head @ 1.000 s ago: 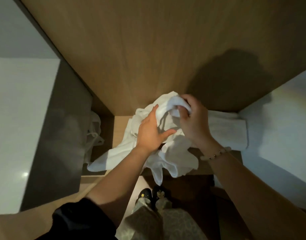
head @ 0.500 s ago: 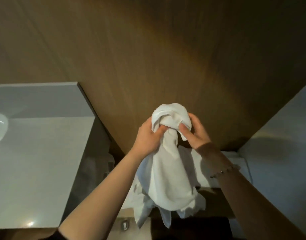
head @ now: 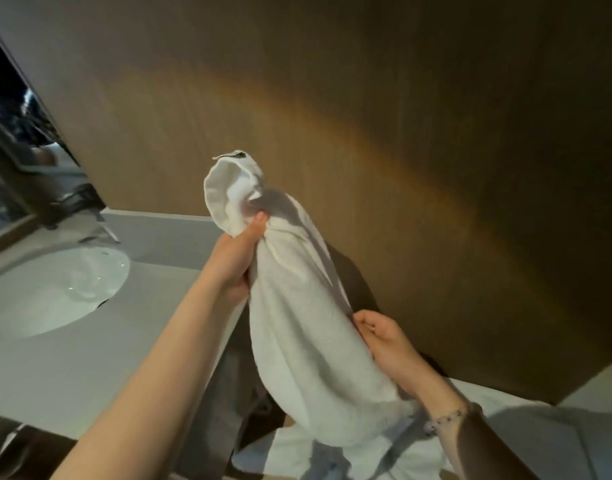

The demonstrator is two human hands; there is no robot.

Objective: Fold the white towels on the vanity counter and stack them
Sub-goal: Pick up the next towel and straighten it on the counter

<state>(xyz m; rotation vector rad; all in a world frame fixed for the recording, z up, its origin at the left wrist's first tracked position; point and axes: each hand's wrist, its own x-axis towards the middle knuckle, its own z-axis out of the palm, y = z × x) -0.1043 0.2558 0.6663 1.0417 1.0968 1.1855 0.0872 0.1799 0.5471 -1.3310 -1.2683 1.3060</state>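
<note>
A bunched white towel (head: 308, 327) hangs in the air in front of a wooden wall. My left hand (head: 237, 261) grips it near its top, thumb up, with a loop of cloth sticking out above. My right hand (head: 384, 341) pinches the towel's right edge lower down. More white towels (head: 526, 441) lie on the low surface beneath, at the bottom right, partly hidden by my right arm.
A white vanity counter (head: 90, 368) with an oval sink (head: 51, 292) and a faucet (head: 100, 220) lies to the left. A mirror (head: 6, 140) stands at the far left. The brown wooden wall (head: 401, 133) fills the back.
The towel has been lifted higher. My left hand stays near its top while my right hand has slid down along its right edge. The view has swung up and left, showing the sink.
</note>
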